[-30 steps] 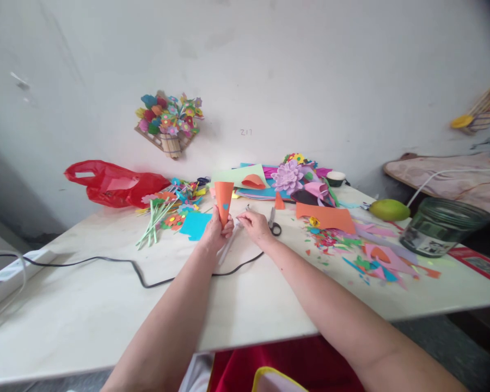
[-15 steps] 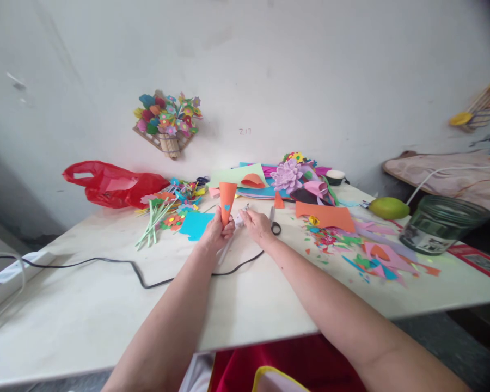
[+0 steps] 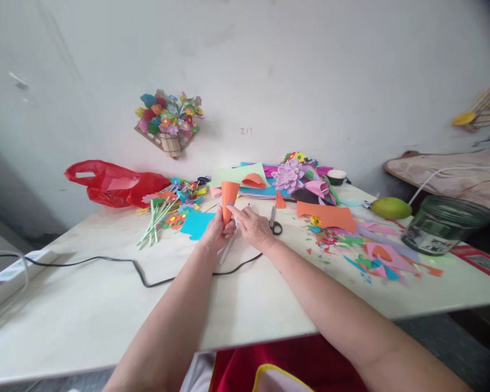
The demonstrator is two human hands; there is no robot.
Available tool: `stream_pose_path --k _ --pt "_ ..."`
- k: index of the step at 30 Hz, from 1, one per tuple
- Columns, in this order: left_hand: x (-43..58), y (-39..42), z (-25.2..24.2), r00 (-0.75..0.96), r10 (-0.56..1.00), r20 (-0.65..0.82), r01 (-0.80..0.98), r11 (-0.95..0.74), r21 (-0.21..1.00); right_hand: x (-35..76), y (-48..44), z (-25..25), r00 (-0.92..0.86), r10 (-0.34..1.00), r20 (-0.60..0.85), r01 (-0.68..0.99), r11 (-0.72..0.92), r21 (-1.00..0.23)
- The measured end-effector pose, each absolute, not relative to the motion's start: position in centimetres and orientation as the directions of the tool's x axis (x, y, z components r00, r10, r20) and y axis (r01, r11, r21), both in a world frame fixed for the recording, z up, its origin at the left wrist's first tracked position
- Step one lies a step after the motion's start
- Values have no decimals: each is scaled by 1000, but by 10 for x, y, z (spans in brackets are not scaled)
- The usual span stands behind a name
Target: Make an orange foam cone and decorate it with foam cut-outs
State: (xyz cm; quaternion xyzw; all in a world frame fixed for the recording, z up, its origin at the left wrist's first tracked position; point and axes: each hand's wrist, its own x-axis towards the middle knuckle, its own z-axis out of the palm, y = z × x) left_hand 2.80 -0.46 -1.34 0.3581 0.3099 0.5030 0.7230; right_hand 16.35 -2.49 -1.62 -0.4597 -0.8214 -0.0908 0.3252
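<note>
My left hand is closed around an orange foam cone, held upright with its wide end up. My right hand has its index finger stretched out, the tip touching the cone's front where a small blue heart sits, mostly covered. Nothing shows in the grasp of that hand. Below the hands a thin white stick lies on the table, its upper end hidden. Scissors with black handles lie right of my right hand. A blue foam sheet is left of the cone.
A black cord crosses the table. Foam flowers and a red bag lie left. Right are an orange sheet, foam scraps, a yellow-green fruit and a glass jar.
My right hand has moved left to the cone, and its index finger now covers most of the blue heart. My left hand keeps its hold on the cone, which has shifted slightly right.
</note>
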Motion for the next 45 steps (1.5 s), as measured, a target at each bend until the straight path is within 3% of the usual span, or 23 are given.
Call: stream_pose_path --k 5,8,11,13,15,17,20,27,34,38,45 --pt "28 -4 -13 301 948 -101 -529 254 810 163 -25 -16 -425 703 570 817 569 -93" --pt "26 -4 -13 280 954 -107 -542 249 803 164 -25 -18 -423 659 622 756 635 -159" --pt "25 -4 -12 286 956 -73 -546 225 807 164 -21 -22 -305 625 719 638 695 -333" --pt "25 -4 -13 258 966 -28 -553 171 815 164 -16 -25 -171 664 728 494 697 -520" --pt "25 -5 -13 215 976 33 -535 90 840 164 -10 -26 -48 782 622 267 610 -746" --pt "27 -5 -14 185 979 85 -488 17 873 165 -7 -25 -7 893 450 -3 450 -893" --pt "29 -7 -14 184 976 118 -425 -29 905 167 -6 -20 -25 950 311 -278 293 -915" --pt "31 -10 -13 201 974 107 -339 -34 940 166 -5 -16 -40 960 277 -494 222 -840" --pt "33 -10 -16 191 981 46 -242 2 970 169 -2 -15 -37 959 282 -615 201 -762" --pt "32 -7 -17 111 992 63 -216 -38 976 169 3 -16 -3 963 271 -594 216 -775" --pt "27 -7 -17 201 977 72 -328 -2 945 176 11 -24 211 926 314 -162 350 -923"
